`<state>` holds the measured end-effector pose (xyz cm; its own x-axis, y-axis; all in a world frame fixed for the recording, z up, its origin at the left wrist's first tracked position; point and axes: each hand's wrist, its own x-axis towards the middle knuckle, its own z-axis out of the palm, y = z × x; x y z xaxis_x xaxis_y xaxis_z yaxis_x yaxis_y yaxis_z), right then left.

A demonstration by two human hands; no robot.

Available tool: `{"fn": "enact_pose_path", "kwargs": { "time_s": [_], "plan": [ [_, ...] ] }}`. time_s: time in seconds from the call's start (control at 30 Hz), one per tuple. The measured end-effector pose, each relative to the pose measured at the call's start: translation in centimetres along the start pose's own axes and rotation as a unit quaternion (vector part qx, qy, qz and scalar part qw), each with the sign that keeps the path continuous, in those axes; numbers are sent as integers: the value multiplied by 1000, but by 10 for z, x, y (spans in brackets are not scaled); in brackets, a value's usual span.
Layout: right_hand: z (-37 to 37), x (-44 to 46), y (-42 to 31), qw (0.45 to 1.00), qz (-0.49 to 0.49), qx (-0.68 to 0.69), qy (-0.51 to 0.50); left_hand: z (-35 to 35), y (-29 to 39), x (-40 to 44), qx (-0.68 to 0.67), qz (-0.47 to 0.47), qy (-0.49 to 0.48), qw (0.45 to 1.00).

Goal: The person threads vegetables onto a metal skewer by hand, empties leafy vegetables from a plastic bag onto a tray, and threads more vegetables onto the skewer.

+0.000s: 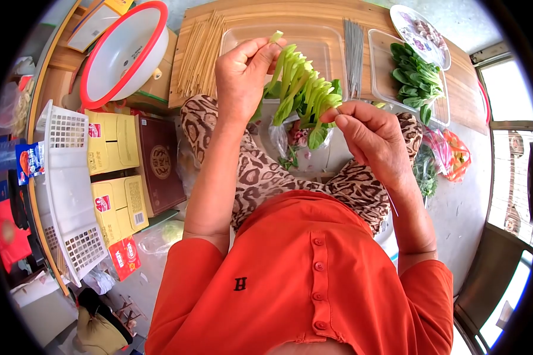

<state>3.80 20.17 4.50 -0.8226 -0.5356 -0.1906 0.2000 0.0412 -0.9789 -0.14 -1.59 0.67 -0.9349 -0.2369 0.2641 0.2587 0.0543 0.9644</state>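
Toward twelve o'clock, in front of the near edge of the brown wooden table (266, 16), a thin skewer closely threaded with pale-green, leafy vegetable stalks (302, 77) is held up between the hands. Its long axis slopes from between ten and eleven o'clock down to between four and five; darker leaves hang beneath the pale stalks. The left hand (241, 80) pinches a small pale-green stalk piece (276, 36) in its fingers at the upper end. The right hand (373, 139) has its fingers closed on the lower end, and a thin length shows past it toward five o'clock.

Behind the stalks lies a clear rectangular plastic tray (234, 36). At two o'clock, another clear plastic tub (380, 53) holds a bunch of dark-green leafy vegetables (417, 77). Beyond it, a white patterned plate (404, 21) carries pinkish pieces (429, 32). Between ten and eleven stands a white, red-rimmed plastic basin (121, 59).
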Motion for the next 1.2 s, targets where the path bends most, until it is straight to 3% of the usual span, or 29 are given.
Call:
{"fn": "enact_pose_path", "kwargs": {
  "time_s": [0.23,0.53,0.97,1.13,1.2],
  "plan": [
    [1,1,2,1000,4,16,5,-1,1,-2,78,11,9,997],
    [3,1,1,1000,-1,5,16,2,-6,-2,122,126,48,983],
    [9,-2,-5,1000,-21,20,7,4,2,-3,231,294,106,921],
    [10,-1,-15,999,-36,28,4,0,15,-2,211,306,99,923],
    [-1,2,-20,998,-38,54,-17,-8,27,0,100,179,-33,978]
  ]
}}
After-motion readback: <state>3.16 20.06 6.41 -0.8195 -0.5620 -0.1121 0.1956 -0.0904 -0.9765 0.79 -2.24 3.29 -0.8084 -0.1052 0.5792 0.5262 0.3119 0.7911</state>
